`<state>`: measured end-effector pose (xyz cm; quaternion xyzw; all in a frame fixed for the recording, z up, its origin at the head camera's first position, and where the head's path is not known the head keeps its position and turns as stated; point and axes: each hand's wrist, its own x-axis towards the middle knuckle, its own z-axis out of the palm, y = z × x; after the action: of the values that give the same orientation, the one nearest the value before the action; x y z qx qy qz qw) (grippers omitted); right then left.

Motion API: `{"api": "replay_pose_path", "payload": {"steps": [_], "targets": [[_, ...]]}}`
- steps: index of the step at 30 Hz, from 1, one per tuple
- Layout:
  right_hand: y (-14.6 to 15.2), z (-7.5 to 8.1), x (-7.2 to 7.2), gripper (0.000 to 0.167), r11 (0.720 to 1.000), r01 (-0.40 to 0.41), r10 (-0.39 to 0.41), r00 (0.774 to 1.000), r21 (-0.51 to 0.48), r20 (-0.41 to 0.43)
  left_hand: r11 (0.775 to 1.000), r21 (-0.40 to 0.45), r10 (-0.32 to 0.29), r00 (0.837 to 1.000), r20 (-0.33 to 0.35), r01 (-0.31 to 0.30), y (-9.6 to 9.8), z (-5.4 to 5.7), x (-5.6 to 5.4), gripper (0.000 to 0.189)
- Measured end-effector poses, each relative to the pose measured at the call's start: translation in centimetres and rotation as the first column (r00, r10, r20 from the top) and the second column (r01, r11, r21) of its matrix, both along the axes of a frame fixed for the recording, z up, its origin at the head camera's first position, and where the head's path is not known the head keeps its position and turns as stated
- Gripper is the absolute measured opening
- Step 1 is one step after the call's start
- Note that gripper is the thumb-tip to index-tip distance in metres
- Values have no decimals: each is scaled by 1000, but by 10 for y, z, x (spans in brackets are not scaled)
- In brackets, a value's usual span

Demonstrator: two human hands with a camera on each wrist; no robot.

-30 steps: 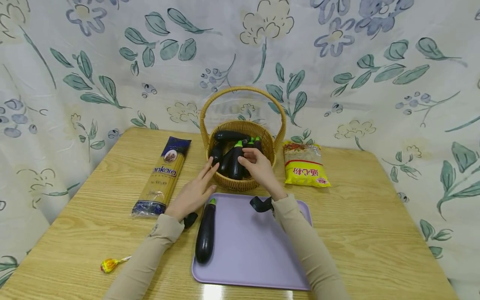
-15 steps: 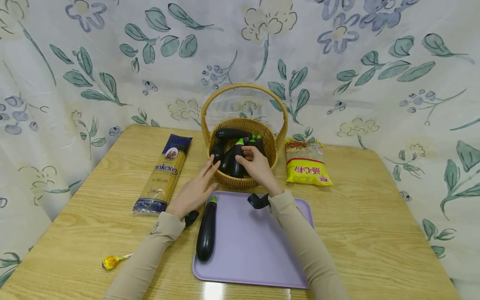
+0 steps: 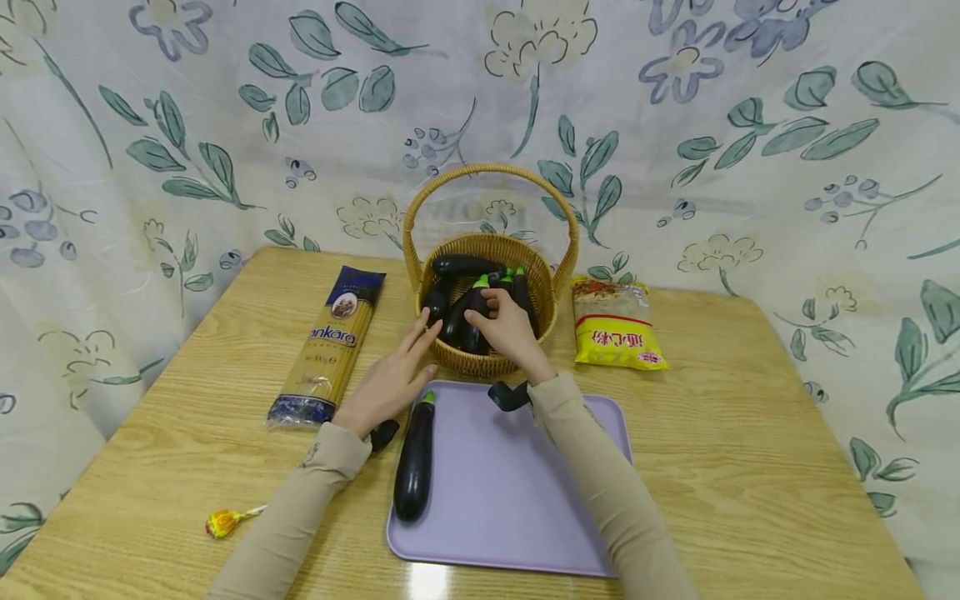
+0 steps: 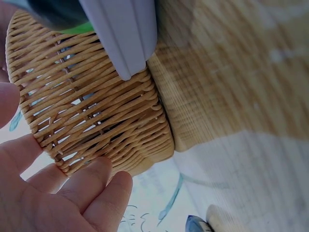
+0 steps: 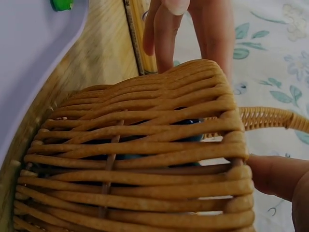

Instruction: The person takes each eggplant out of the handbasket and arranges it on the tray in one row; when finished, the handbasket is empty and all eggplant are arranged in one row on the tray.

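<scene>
My right hand [image 3: 510,325] reaches over the front of the wicker basket [image 3: 477,365], thumb and bent fingers pinching a dark eggplant [image 3: 470,340] just below its green stem end. Around it inside the basket lie several more eggplants [image 3: 463,266]. My left hand [image 3: 386,383] has its fingers extended at the basket's left front; in the left wrist view its fingers [image 4: 87,179] touch the woven rim. In the right wrist view the basket wall hides most of the pinched eggplant. Another eggplant [image 3: 414,462] lies along the left edge of the purple tray [image 3: 517,492].
Left of the basket lies a pack of spaghetti [image 3: 330,346]; to its right is a yellow bag of pasta [image 3: 617,327]. A wrapped lollipop [image 3: 223,522] rests at the front left of the wooden table [image 3: 750,467]. The basket's tall handle [image 3: 491,168] arches behind my hands.
My right thumb and fingers have shifted slightly left over the eggplant and closed more around it. My left hand stays at the basket rim. The view has drifted slightly.
</scene>
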<state>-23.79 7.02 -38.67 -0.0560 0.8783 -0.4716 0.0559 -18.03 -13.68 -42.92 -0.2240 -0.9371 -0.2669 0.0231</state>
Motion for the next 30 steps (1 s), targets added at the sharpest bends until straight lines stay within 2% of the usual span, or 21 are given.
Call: {"api": "replay_pose_path", "payload": {"steps": [6,13,24,30], "targets": [[-5,-2,-5,58,999,-4,4,1000,42,2,1000,0,6,1000,2,-6,-1,0,1,65],[-9,-3,-9,63,999,-29,28,999,25,36,1000,-5,9,1000,13,-9,-1,-2,1,65],[-21,-8,-18,76,995,-73,68,995,63,70,1000,-2,-5,1000,-22,5,1,-3,2,65],[-26,-10,-22,77,993,-87,82,995,83,65,1000,-3,6,1000,-22,-6,-1,-3,1,65]]}}
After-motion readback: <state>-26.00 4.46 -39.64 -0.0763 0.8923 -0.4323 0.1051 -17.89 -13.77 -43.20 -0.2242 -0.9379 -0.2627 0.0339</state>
